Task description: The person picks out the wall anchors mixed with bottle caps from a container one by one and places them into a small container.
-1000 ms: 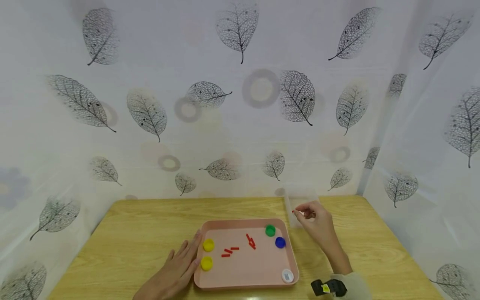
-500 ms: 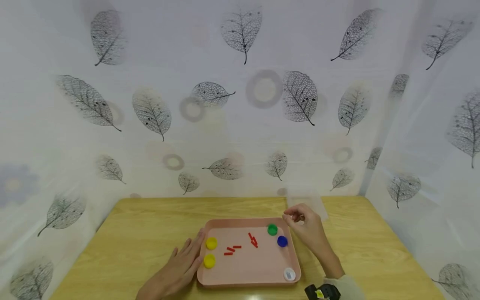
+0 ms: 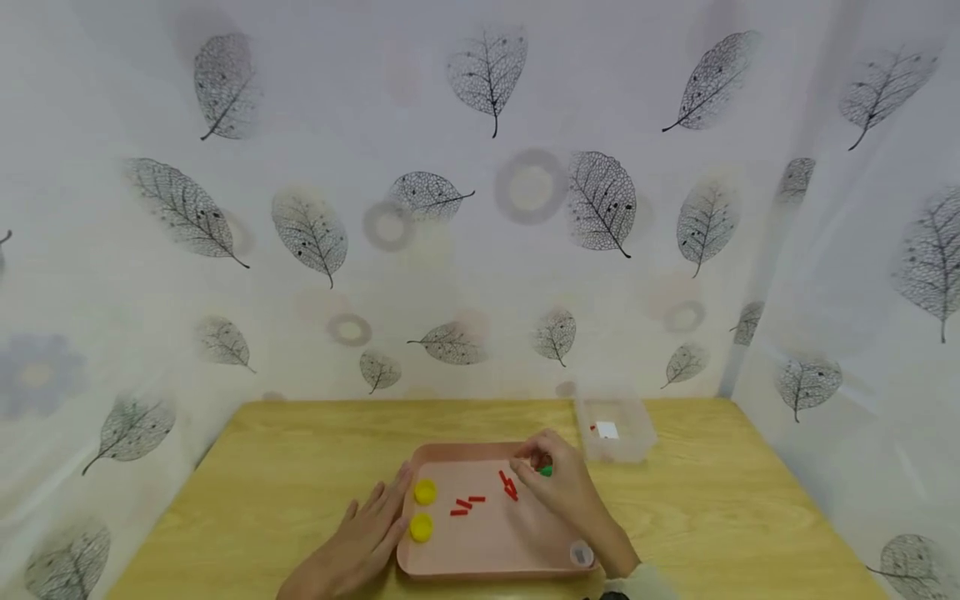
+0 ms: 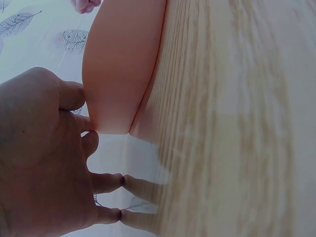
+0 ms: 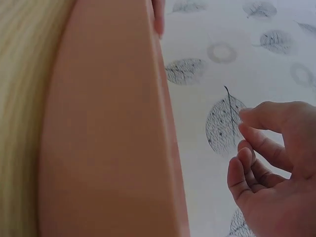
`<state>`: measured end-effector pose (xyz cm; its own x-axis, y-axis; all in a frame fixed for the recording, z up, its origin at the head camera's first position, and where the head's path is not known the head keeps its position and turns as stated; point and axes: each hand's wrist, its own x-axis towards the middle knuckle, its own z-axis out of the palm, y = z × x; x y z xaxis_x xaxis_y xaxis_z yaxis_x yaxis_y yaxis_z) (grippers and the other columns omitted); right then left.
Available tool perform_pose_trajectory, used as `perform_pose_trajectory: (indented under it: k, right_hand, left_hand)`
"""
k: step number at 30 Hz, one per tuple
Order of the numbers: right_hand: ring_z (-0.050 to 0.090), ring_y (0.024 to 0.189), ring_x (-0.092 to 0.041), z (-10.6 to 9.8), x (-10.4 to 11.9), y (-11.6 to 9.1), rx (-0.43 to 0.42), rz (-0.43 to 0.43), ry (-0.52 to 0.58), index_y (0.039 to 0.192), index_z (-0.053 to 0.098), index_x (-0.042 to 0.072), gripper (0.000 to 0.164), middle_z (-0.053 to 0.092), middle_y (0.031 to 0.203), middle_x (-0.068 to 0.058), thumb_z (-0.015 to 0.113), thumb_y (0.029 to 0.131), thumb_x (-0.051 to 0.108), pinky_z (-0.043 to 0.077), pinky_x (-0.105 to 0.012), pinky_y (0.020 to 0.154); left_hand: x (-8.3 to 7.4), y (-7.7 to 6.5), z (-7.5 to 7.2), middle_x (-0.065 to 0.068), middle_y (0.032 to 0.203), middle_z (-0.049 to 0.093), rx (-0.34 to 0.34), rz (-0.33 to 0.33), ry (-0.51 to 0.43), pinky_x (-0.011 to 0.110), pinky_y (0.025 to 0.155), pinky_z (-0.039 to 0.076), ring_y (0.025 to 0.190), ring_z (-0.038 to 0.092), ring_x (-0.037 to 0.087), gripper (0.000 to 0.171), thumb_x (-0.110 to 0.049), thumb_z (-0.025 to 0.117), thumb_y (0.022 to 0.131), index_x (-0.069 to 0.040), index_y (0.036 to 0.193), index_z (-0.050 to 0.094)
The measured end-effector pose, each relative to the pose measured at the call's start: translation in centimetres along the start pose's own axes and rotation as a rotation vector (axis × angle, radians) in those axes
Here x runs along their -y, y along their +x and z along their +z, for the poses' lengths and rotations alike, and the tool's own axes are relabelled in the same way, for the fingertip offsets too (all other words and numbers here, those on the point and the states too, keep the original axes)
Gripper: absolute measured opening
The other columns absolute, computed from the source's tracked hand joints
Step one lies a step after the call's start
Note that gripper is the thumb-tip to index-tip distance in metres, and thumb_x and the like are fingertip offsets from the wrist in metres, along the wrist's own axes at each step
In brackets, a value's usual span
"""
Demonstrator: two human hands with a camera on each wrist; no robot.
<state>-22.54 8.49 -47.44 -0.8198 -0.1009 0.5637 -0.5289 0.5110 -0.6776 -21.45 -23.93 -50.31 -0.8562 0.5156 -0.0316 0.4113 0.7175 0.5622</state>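
Note:
A pink tray (image 3: pixel 495 546) lies on the table, with two yellow round caps (image 3: pixel 425 492) at its left end. My left hand (image 3: pixel 352 537) rests with extended fingers against the tray's left edge. Short red sticks (image 3: pixel 477 499) lie in two small groups inside. Over the tray's right part is my right hand (image 3: pixel 566 487), thumb and index fingertips pinched together. A tiny red stick showed there earlier; now the fingers hide it, also in the right wrist view, where the right hand (image 5: pixel 276 163) hovers beyond the tray's wall. A green cap (image 3: pixel 546 471) shows partly behind it; the blue cap is covered.
Behind the tray's right corner stands a clear plastic box (image 3: pixel 633 442) with a white label and a red speck inside. A white round cap (image 3: pixel 581 553) sits in the tray's near right corner. A leaf-patterned curtain (image 3: pixel 465 275) hangs behind the table.
My right hand has moved left and nearer from the clear box to over the tray, its fingertips still pinched. My left hand has stayed at the tray's edge.

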Motion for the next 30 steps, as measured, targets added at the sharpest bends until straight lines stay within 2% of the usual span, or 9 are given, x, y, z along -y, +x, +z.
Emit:
perform_pose_trajectory:
  k: [4, 10, 17, 23, 30]
  right_hand:
    - [0.057, 0.065, -0.009, 1.3, 0.8, -0.3, 0.026, -0.027, -0.026, 0.086, 0.074, 0.012, 0.015, 0.061, 0.076, 0.006, 0.085, 0.082, 0.002, 0.054, -0.027, 0.058]
    - [0.057, 0.07, -0.014, 3.0, 1.3, -1.1, 0.138, 0.093, 0.044, 0.089, 0.072, 0.012, 0.01, 0.059, 0.08, 0.004, 0.081, 0.088, 0.007, 0.053, -0.027, 0.061]
    - [0.056, 0.073, -0.009, 4.8, 1.1, -1.7, 0.206, 0.083, 0.073, 0.088, 0.071, 0.008, 0.01, 0.061, 0.084, 0.003, 0.079, 0.087, 0.002, 0.052, -0.021, 0.064]
    - [0.058, 0.075, -0.008, 6.2, 1.2, -1.9, 0.276, 0.079, 0.049, 0.087, 0.073, 0.005, 0.011, 0.063, 0.085, -0.002, 0.08, 0.083, -0.002, 0.053, -0.022, 0.066]
    - [0.054, 0.076, -0.004, 7.0, 1.0, -1.7, 0.358, 0.137, -0.008, 0.089, 0.074, 0.007, 0.008, 0.06, 0.086, 0.004, 0.081, 0.086, 0.004, 0.051, -0.019, 0.066]
  left_hand:
    - [0.0, 0.1, 0.0, 0.001, 0.172, 0.011, 0.001, 0.006, 0.003, 0.083, 0.107, 0.007, 0.151, 0.018, 0.05, 0.062, -0.043, 0.029, 0.113, -0.019, 0.167, 0.01]
    - [-0.1, 0.0, -0.2, 0.002, 0.172, 0.012, -0.014, 0.012, 0.014, 0.083, 0.108, 0.008, 0.151, 0.019, 0.05, 0.061, -0.041, 0.03, 0.113, -0.02, 0.167, 0.01]
    - [-0.1, 0.0, -0.1, 0.003, 0.172, 0.012, -0.001, -0.008, 0.017, 0.082, 0.108, 0.008, 0.151, 0.019, 0.049, 0.061, -0.042, 0.029, 0.113, -0.019, 0.167, 0.009]
    - [-0.1, -0.2, -0.2, 0.003, 0.171, 0.012, -0.002, -0.004, 0.002, 0.082, 0.109, 0.007, 0.151, 0.018, 0.049, 0.061, -0.041, 0.029, 0.113, -0.019, 0.167, 0.009]
    - [-0.3, -0.3, -0.4, 0.003, 0.171, 0.012, -0.02, 0.021, 0.012, 0.082, 0.109, 0.009, 0.15, 0.02, 0.05, 0.06, -0.039, 0.031, 0.113, -0.018, 0.167, 0.011]
